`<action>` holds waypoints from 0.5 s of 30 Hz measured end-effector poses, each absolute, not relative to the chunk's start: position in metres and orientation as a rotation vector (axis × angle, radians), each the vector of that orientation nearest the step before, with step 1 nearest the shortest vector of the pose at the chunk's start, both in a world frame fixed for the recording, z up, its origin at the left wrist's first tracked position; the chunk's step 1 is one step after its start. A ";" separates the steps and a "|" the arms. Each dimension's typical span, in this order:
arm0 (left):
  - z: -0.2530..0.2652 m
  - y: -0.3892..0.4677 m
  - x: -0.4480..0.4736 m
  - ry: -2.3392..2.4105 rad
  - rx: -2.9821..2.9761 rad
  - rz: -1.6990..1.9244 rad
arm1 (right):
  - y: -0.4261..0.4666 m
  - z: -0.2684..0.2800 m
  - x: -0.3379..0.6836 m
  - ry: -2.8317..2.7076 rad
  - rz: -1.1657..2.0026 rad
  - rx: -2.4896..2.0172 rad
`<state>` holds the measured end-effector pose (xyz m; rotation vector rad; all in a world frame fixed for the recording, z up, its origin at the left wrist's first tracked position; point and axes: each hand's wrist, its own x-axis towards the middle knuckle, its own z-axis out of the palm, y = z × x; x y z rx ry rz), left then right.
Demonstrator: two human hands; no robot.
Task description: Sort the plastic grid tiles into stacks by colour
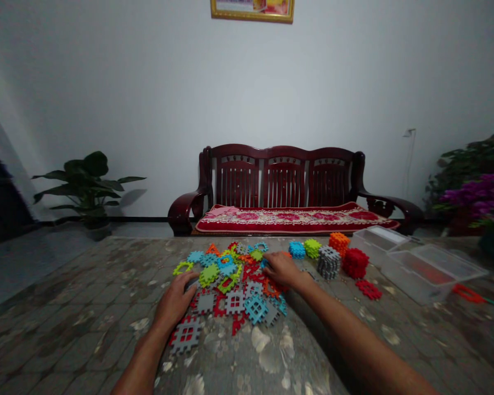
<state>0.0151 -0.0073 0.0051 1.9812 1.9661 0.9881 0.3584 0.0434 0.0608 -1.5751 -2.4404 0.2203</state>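
A loose heap of flat plastic interlocking tiles with toothed edges, in grey, red, blue, green and orange, lies on the table. My left hand point(175, 300) rests at the heap's left side, fingers stretched toward a green tile point(209, 275) and a grey tile point(206, 302). At the heap's right side, my right hand point(280, 269) reaches in with fingers bent together and tips down by a blue piece. What those fingertips hold, if anything, is hidden. Nearer me lie a blue window tile point(256, 308) and a grey window tile point(186, 334).
Right of the heap stand sorted stacks: blue point(297, 250), green point(312, 248), grey point(328, 262), orange point(339, 244) and red point(355, 263). A red tile point(369, 289) lies before them. Clear plastic boxes point(403, 281) and an orange-red item point(469, 294) are farther right. Behind is a wooden bench point(286, 178).
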 end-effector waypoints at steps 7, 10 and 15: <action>0.010 -0.009 0.018 1.979 1.966 0.974 | 0.048 0.059 0.369 -2.064 0.463 -1.565; 0.010 -0.009 0.018 1.971 1.968 0.968 | 0.047 0.059 0.369 -1.899 0.637 -1.538; 0.010 -0.010 0.019 1.978 1.952 0.973 | 0.033 0.058 0.362 -1.791 0.875 -1.455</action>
